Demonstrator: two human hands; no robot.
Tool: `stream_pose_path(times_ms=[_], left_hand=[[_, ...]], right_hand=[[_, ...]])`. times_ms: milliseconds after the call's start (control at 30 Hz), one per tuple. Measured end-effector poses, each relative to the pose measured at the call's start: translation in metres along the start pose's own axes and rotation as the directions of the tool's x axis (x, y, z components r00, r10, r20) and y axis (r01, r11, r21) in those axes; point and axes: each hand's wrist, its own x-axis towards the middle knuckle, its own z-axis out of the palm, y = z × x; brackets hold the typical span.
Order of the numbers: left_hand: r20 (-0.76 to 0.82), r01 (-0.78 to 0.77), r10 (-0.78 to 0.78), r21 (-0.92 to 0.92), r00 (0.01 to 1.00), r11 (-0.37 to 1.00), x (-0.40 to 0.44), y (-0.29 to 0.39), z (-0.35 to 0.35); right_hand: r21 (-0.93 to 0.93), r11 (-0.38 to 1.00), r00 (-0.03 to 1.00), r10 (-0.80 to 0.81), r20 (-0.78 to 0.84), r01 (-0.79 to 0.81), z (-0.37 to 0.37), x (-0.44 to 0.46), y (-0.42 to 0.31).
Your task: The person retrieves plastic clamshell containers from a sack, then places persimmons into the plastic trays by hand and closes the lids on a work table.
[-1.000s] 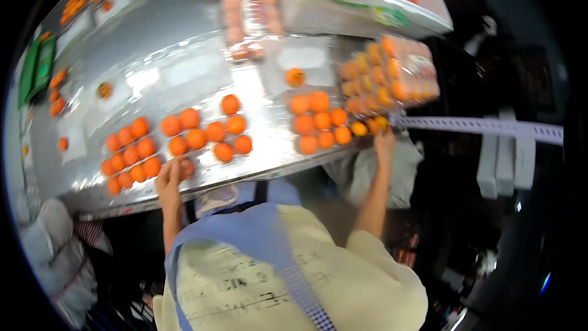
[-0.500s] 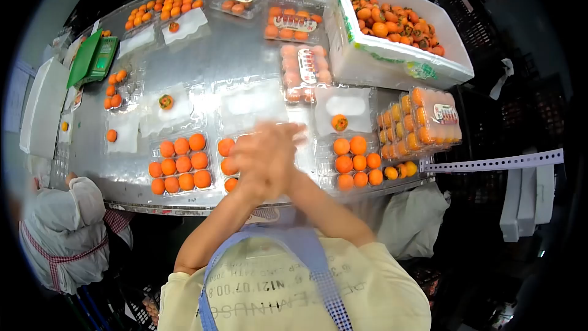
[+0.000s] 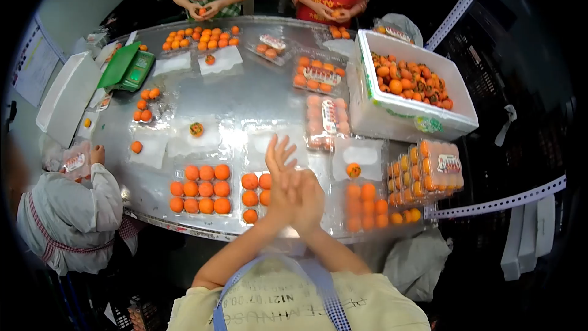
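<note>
Above the near edge of the table, my left hand (image 3: 280, 187) and my right hand (image 3: 309, 198) press against each other. The fingers of my left hand stretch upward, spread apart. My right hand is closed over the side of my left hand, its fingers bent. No fruit shows in either hand. Just below and behind them lies a clear tray of orange persimmons (image 3: 250, 198), partly covered by my left forearm and hand. Farther left is a full tray of persimmons (image 3: 199, 189). To the right, another persimmon tray (image 3: 367, 208) looks blurred.
A white foam box (image 3: 404, 116) piled with persimmons stands at the back right. Packed clear boxes (image 3: 422, 178) are stacked below it. A green scale (image 3: 128, 67) sits far left. Co-workers stand across the table, and one at left holds a labelled pack (image 3: 76, 162).
The view has tilted up, showing more of the co-workers opposite. My hands stay together but have turned, with the left fingers now pointing up. The co-worker at left now has a pack in view.
</note>
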Motion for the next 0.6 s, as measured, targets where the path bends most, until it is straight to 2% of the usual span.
stream_pose_path(times_ms=[67, 133, 167, 233, 267, 300, 400, 433, 533, 567, 600], left_hand=[[0.014, -0.077, 0.076, 0.037, 0.997, 0.996, -0.003, -0.004, 0.001], [0.043, -0.128, 0.125, 0.093, 0.991, 0.987, -0.005, 0.003, 0.006], [0.038, -0.038, 0.038, 0.003, 0.999, 0.999, -0.006, 0.008, 0.01], [0.083, -0.058, 0.05, 0.088, 0.995, 0.994, -0.009, 0.01, 0.006], [0.116, -0.138, 0.124, 0.128, 0.985, 0.982, -0.009, 0.009, 0.006], [0.149, -0.22, 0.196, 0.162, 0.969, 0.962, -0.009, 0.009, 0.006], [0.411, -0.358, 0.206, 0.339, 0.888, 0.87, -0.011, 0.019, -0.001], [0.349, -0.089, 0.029, 0.157, 0.937, 0.984, -0.015, 0.025, 0.003], [0.19, -0.269, 0.265, -0.004, 0.946, 0.963, -0.006, 0.044, 0.017], [0.297, -0.218, 0.226, -0.06, 0.928, 0.974, -0.012, 0.031, 0.011], [0.359, -0.107, 0.138, -0.104, 0.923, 0.989, -0.015, 0.035, 0.011]], right_hand=[[-0.023, 0.998, 0.999, 0.054, 0.004, -0.054, -0.008, -0.002, -0.01], [0.173, 0.971, 0.98, 0.183, -0.074, -0.168, -0.008, 0.004, -0.016], [0.271, 0.938, 0.962, 0.253, -0.105, -0.217, -0.008, 0.006, -0.02], [0.393, 0.866, 0.949, 0.307, 0.072, -0.31, -0.017, 0.014, -0.022], [0.44, 0.822, 0.932, 0.324, 0.161, -0.362, -0.026, 0.018, -0.022], [0.649, 0.587, 0.869, 0.406, 0.282, -0.484, -0.034, 0.023, -0.021], [0.302, 0.917, 0.964, 0.266, 0.027, -0.262, -0.044, 0.025, -0.033], [-0.114, 0.989, 0.993, -0.09, 0.077, 0.098, -0.036, 0.022, -0.027], [-0.388, 0.872, 0.942, -0.206, 0.266, 0.3, -0.007, 0.014, -0.03], [-0.347, 0.876, 0.907, -0.199, 0.37, 0.334, -0.008, 0.019, -0.036], [-0.316, 0.868, 0.9, -0.274, 0.338, 0.383, -0.007, 0.028, -0.041]])
